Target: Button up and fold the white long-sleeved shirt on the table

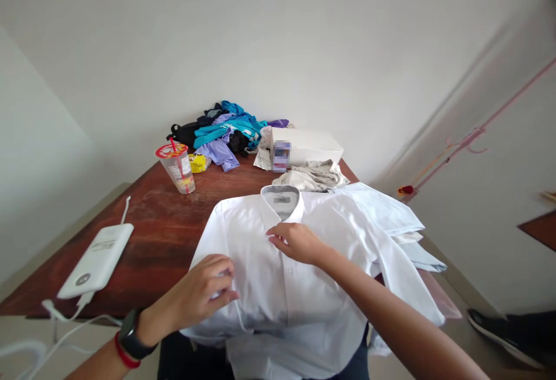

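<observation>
A white shirt (278, 287) lies front up across the near edge of the wooden table (165, 235), its collar (282, 197) pointing toward the far edge and its lower part hanging over the near edge toward the person. The left hand (204, 290) (a black watch (130, 336) and a red band sit on its wrist) rests on the shirt's left side, fingers (223, 267) bent and drawn close with the thumb pressed toward them, a little white cloth caught between. The right hand (297, 241) lies on the button strip just below the collar, fingers (278, 234) nearly straight, held side by side and flat on the fabric, gripping nothing. One sleeve spills off the table's right edge, next to a stack of folded pale garments (391, 215) at the right corner. Just beyond the collar sits a crumpled grey-white cloth (315, 176), and behind it a white box (308, 145). A heap of blue, purple and black clothes (226, 131) fills the far edge against the wall. A plastic cup (178, 168) with a red straw stands toward the far left corner, with a small yellow packet (197, 163) just beside it. A white power bank (98, 258) with its cable lies at the left edge. A dark shoe (508, 333) shows on the floor off the right side.
</observation>
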The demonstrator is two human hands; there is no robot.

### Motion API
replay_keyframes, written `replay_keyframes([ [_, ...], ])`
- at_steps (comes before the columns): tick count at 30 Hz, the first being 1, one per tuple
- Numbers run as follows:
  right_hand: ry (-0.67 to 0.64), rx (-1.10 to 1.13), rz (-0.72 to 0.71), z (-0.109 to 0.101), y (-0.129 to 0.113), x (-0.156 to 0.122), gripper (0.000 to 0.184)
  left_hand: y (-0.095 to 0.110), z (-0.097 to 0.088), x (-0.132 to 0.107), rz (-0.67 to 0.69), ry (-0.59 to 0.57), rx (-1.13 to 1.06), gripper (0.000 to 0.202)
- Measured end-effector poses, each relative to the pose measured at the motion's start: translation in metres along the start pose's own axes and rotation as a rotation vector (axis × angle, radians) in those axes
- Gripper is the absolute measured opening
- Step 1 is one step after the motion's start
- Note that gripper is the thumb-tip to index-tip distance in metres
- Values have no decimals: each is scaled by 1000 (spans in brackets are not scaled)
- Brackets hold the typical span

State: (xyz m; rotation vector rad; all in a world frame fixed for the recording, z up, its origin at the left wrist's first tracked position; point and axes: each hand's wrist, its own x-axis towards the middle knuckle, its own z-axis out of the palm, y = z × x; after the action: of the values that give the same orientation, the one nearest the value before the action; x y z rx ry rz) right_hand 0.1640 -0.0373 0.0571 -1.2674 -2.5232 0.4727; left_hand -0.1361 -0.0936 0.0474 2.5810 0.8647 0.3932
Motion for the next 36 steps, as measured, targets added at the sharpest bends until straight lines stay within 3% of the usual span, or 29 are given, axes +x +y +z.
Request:
replay_keyframes([
  [4,49,25,51,32,11,23,22,1,6,-4,-78,58,46,31],
  [6,121,24,56,47,18,27,19,-3,11,-10,-153,120,115,25],
  [8,173,49,48,56,24,27,18,-11,18,-18,-257,198,221,31],
  [11,206,146,38,59,27,25,16,-22,31,-34,-467,285,345,53],
  [14,232,314,33,56,32,23,13,-25,47,-51,-638,367,328,68],
  [19,268,793,123,55,44,23,21,-22,61,-71,-743,513,155,65],
  [24,231,963,148,55,48,23,27,-13,42,-73,-803,474,45,43],
  [29,214,964,127,55,52,24,26,-7,14,-69,-762,534,35,51],
  [32,201,971,112,55,55,24,27,-4,3,-70,-789,537,-21,51],
  [36,198,967,91,55,57,24,27,1,-12,-81,-886,646,-2,50],
])
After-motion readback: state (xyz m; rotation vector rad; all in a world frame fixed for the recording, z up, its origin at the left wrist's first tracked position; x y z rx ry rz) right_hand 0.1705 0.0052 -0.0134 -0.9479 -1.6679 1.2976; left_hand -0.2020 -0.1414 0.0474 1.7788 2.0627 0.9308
